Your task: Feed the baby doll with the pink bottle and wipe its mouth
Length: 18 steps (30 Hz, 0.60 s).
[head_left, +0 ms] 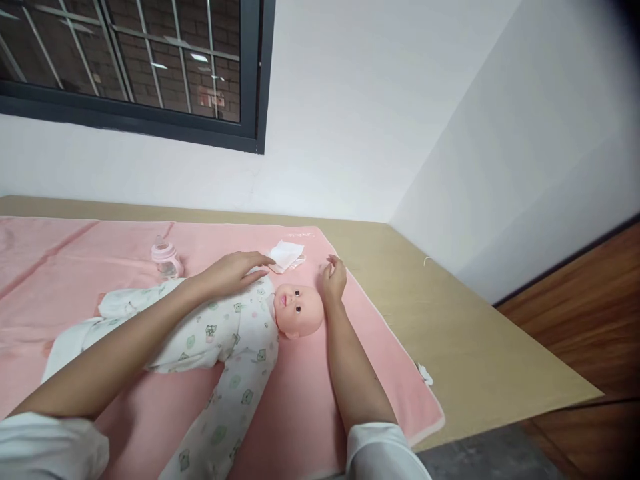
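Observation:
A baby doll point(210, 333) in a white printed outfit lies face up, its bald head point(306, 312) toward the right. My left hand point(237, 272) reaches over the doll's chest and shoulder, fingers stretched out and thumb apart. Its fingertips come to the edge of a folded white cloth or tissue point(287, 255); whether they touch it I cannot tell. Past the top of the doll's head, my right hand point(334, 279) is loosely bent with a gap between thumb and fingers, nothing visible in it. Clear plastic shows beside the white piece.
A pink-topped baby bottle point(167, 259) stands near the doll's legs. Everything rests on a pink blanket point(300, 407) over a tan tabletop point(480, 360). A small white item point(425, 375) sits at the blanket's right edge. Behind are a white wall and a barred window point(150, 60).

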Available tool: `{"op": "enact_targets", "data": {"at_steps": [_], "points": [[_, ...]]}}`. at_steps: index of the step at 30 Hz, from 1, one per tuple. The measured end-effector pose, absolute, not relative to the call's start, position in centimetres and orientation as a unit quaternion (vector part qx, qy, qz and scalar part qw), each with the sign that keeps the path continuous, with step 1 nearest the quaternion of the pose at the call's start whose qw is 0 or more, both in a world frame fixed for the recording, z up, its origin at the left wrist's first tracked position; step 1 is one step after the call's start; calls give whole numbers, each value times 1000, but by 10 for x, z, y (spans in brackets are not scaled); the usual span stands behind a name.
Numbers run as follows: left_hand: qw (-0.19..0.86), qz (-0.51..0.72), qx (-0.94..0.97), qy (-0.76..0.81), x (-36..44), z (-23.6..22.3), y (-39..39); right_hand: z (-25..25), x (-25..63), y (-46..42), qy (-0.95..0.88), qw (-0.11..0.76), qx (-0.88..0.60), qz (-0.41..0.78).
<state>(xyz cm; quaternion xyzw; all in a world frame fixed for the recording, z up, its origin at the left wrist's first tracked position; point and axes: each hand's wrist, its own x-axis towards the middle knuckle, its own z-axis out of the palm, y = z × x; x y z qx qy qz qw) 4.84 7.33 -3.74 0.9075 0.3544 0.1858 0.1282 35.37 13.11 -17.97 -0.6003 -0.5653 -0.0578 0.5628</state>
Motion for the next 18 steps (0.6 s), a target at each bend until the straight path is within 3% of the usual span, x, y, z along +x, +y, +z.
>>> {"op": "enact_targets", "data": {"at_steps": [6,12,18], "points": [[310,70,900,297,107,-45,116,-174,331,122,-670,486,-561,28],[361,-48,892,267,152,-65,143,-177,321,124,-694,458,-549,92],[414,-90,864,272,171,-89,162,-177,321,122,-685,474,-536,138]]}}
